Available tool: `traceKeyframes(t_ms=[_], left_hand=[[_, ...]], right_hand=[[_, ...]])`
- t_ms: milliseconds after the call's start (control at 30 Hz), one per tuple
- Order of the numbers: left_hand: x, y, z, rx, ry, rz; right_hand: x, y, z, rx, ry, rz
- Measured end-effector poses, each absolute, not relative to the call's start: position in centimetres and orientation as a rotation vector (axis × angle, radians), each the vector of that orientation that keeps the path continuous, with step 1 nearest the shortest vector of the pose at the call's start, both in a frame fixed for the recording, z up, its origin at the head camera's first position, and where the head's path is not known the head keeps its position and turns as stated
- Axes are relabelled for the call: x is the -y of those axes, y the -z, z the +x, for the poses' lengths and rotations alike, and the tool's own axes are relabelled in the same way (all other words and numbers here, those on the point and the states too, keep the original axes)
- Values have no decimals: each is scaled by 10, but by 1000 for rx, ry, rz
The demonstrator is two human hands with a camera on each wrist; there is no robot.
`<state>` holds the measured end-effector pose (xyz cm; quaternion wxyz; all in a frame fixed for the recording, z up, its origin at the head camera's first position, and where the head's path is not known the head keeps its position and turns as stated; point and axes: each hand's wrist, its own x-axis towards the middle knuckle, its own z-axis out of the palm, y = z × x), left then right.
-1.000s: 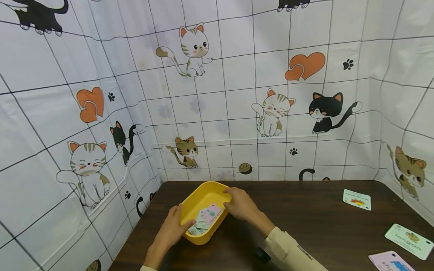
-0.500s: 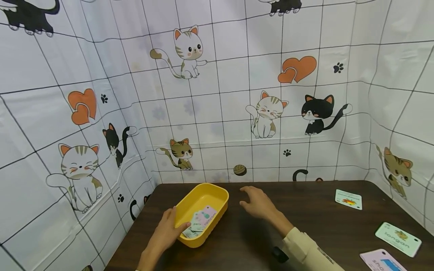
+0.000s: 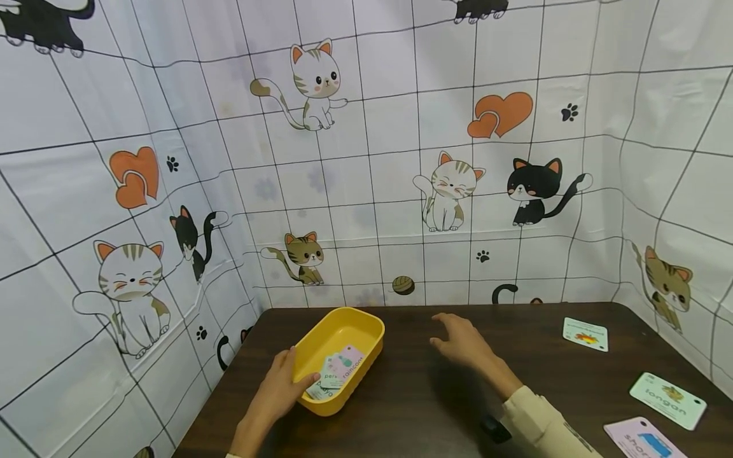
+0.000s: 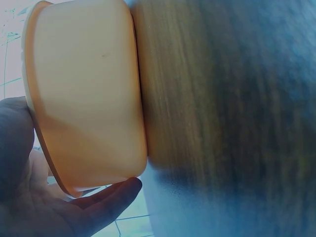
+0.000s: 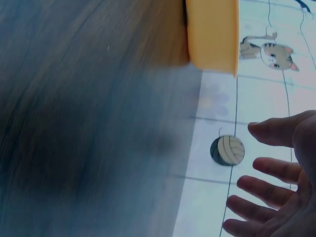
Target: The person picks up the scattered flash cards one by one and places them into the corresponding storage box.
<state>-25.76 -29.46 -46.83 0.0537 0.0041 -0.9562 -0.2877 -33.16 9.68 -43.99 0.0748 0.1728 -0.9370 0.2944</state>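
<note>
Dark tabletop (image 3: 418,407): yellow bin (image 3: 343,334) stands against my left palm, pinched at the rim by my left hand (image 3: 280,387) — probably light, stiff, slick plastic, best held there — my right hand (image 3: 466,343) apart, fingers loose, holding nothing.

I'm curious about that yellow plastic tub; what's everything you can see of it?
The yellow, rounded-rectangular, plastic-looking tub has rounded corners, a narrow lip and no lid. It stands upright on the dark-brown, wood-look table, with pale printed cards lying in its near end. The person's left hand grips its near-left side.
</note>
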Motion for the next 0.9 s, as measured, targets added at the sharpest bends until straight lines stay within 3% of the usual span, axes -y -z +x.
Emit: traceKeyframes(t_ms=[900], left_hand=[[295, 468, -258, 2917, 877, 17]], right_hand=[[-184, 453, -339, 2870, -783, 387]])
